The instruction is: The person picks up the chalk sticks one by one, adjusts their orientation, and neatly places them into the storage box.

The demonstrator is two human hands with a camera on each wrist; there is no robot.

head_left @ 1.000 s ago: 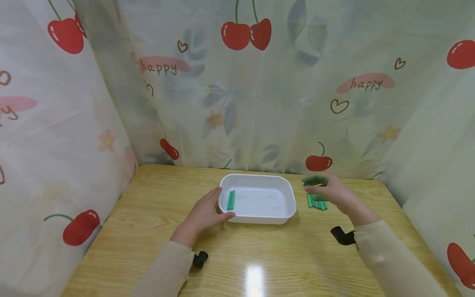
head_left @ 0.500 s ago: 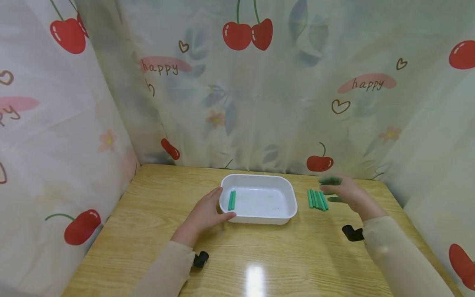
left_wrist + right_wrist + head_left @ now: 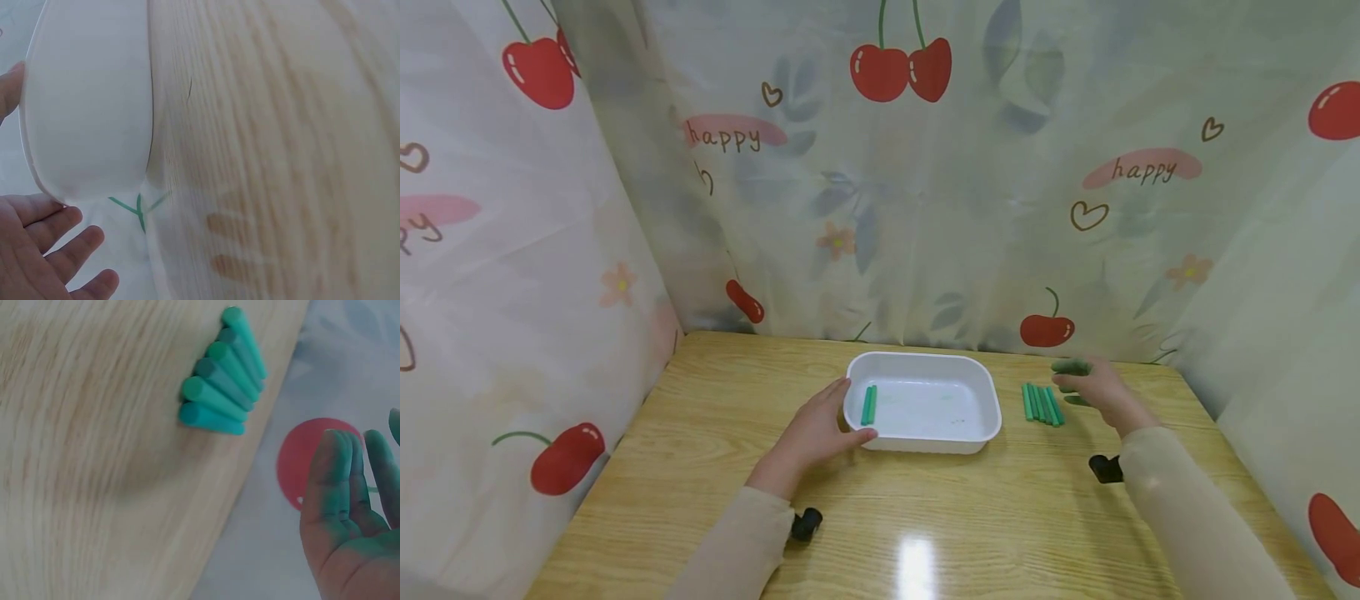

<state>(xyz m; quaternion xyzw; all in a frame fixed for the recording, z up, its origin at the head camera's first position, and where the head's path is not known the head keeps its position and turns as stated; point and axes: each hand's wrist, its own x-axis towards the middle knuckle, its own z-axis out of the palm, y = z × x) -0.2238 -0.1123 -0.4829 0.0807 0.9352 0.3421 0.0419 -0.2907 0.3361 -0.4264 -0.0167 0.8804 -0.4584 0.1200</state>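
Two green chalk sticks (image 3: 868,405) lie side by side at the left end of a white plastic tray (image 3: 925,444). My left hand (image 3: 816,425) rests against that end, thumb on the near rim and fingertips at the left side. The left wrist view shows its fingers (image 3: 69,247) spread, touching the tray's edge. To the right of the tray, several more green chalk sticks (image 3: 1042,404) lie in a row, slightly fanned. Just right of them hovers my right hand (image 3: 1097,390), holding nothing. Its fingers (image 3: 331,469) are stained green and held loosely straight in the right wrist view.
The tray and chalk are on a wooden table (image 3: 895,517). A curtain (image 3: 880,183) printed with cherries hangs behind its back edge and along both sides. Faint specks mark the tray floor.
My right hand has moved right, from over the chalk row to beside it, so the whole row shows. The left hand and the tray stay in place.
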